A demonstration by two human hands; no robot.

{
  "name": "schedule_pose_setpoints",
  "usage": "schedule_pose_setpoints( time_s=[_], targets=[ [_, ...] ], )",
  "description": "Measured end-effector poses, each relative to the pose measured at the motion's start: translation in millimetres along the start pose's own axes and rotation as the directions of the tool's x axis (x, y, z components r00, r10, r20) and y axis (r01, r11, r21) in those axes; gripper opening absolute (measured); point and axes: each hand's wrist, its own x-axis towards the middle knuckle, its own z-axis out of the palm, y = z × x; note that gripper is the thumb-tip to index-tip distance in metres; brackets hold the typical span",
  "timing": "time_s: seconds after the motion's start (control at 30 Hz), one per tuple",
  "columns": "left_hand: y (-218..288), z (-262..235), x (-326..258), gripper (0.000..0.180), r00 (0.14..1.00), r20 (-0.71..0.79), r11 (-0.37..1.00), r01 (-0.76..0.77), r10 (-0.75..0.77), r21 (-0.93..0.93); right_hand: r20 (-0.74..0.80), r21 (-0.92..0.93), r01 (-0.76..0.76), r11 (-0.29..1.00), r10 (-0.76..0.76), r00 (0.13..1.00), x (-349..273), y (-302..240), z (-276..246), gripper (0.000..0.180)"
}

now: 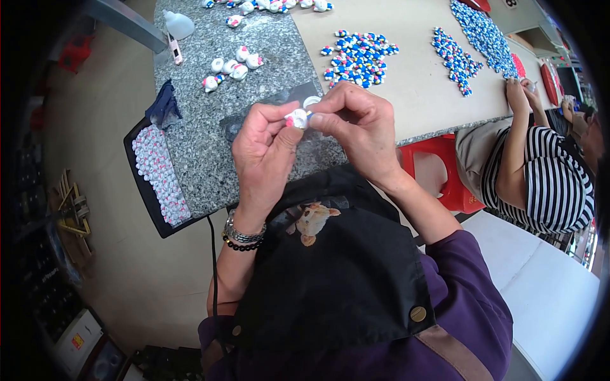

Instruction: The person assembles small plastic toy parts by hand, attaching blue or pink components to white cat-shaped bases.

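Note:
Above the front edge of the granite tabletop, my left hand [264, 152] pinches a small white figurine head [297, 119] with a pink bow between thumb and fingers. My right hand [363, 130] meets it from the other side, its thumb and forefinger closed on a tiny blue-and-yellow piece [309, 115] that touches the head; the fingertips hide most of it. Just behind my fingers lies a round white dish or lid [311, 101]. Farther back on the granite sit several white figurine parts [236, 68], some with pink and blue on them.
A black tray [146, 206] of small white-and-pink pieces hangs by the left edge, near a dark blue cloth [164, 105]. Blue-and-white pieces [361, 58] are heaped on the beige tabletop. A squeeze bottle [178, 24] stands far left. At right, a striped-shirt person [549, 184] works beside a red stool [467, 187].

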Motion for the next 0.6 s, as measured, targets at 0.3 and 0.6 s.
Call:
schedule_pose_setpoints(
  time_s=[0.3,0.6],
  targets=[
    [1.2,-13.4,1.3,0.021,0.994,0.014,0.968,-0.109,0.109,0.226,0.066,-0.004,0.039,0.999,-0.039,0.997,7.4,-0.7,5.4,0.007],
    [11.7,-85.9,19.7,0.022,0.944,-0.29,0.913,-0.025,0.155,0.408,-0.062,-0.789,0.057,0.612,-0.172,0.983,18.7,30.2,-85.0,0.018]
  ],
)
